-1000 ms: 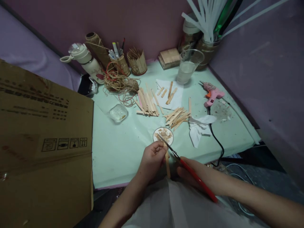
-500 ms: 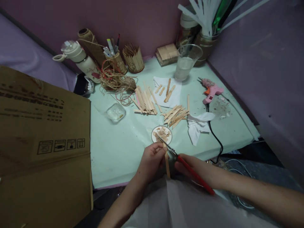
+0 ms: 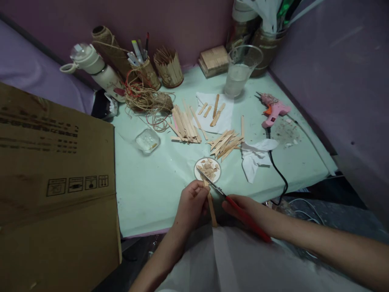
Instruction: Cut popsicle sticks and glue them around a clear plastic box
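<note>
My left hand (image 3: 192,202) pinches a flat wooden craft stick (image 3: 212,209) near its upper end, at the table's front edge. In my right hand (image 3: 243,209) is a pair of red-handled scissors (image 3: 246,217), my fingers closed round the handles. The blades point up and left, across the top of the stick. Just beyond them a small round white dish (image 3: 216,163) holds many small cut wood chips (image 3: 209,168). Behind the dish lie a pile of pointed wooden pieces (image 3: 225,145) and a bundle of longer sticks (image 3: 185,123).
A pink glue gun (image 3: 273,109) with a black cord lies right, near a crumpled tissue (image 3: 255,156). A plastic cup of liquid (image 3: 238,77) stands behind. Left are tangled twine (image 3: 146,99), a small clear dish (image 3: 147,141), a bottle (image 3: 106,79) and a large cardboard box (image 3: 57,162).
The view has shifted slightly. Both hands hold the same things, and the scissors still lie across the stick's upper end, with the stick tilted a little more to the left.
</note>
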A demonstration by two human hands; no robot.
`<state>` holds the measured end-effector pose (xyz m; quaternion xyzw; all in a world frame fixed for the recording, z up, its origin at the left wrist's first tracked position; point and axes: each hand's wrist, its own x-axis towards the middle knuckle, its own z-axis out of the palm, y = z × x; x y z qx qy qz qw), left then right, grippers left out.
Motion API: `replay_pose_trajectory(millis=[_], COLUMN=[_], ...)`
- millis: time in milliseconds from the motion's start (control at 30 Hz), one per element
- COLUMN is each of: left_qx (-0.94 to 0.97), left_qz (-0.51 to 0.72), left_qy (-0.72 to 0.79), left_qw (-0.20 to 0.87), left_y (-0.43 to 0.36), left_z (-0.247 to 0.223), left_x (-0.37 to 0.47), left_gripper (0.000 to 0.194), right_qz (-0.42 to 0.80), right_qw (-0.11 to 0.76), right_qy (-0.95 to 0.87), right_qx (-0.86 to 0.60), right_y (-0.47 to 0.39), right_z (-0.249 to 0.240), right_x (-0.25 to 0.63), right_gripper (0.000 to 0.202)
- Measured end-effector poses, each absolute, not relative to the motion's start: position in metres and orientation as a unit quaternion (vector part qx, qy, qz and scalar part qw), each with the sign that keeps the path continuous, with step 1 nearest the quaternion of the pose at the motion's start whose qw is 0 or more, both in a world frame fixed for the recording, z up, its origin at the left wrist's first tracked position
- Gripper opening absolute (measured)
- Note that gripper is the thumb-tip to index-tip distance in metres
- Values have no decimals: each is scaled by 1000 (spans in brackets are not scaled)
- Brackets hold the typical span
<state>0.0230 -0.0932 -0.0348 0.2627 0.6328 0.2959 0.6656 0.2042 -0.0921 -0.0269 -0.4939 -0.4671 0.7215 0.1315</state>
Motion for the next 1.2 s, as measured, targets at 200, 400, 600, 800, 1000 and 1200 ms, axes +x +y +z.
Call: replay_pose_trajectory(millis=[200, 400, 600, 800, 1000, 1200], left_qx=[175, 108, 132, 288, 448, 328], left_qz=[469, 472, 420, 271, 227, 267], left_qy=[611, 592, 575, 571, 555, 572], left_qw=[613, 644, 689, 719, 663, 702], left_y=[-97, -102, -118, -114, -106, -103], left_z=[-28, -27, -32, -27, -29, -31], left_x=[9, 15, 14, 4, 13, 12], left_gripper=[25, 25, 23, 26, 18, 25], right_qz=[687, 656, 606, 602, 663, 588], right_qw=[111, 241, 237, 227, 225, 205], right_qy=[-444, -402, -440, -498, -486, -515], right_qx=[-564, -592, -619, -582, -523, -590], right_y=[-81, -75, -67, -67, -76, -75], right_z=[-14, -23, -25, -26, -35, -39], right_x=[208, 198, 202, 207, 201, 211], right_gripper=[43, 40, 32, 29, 28, 21])
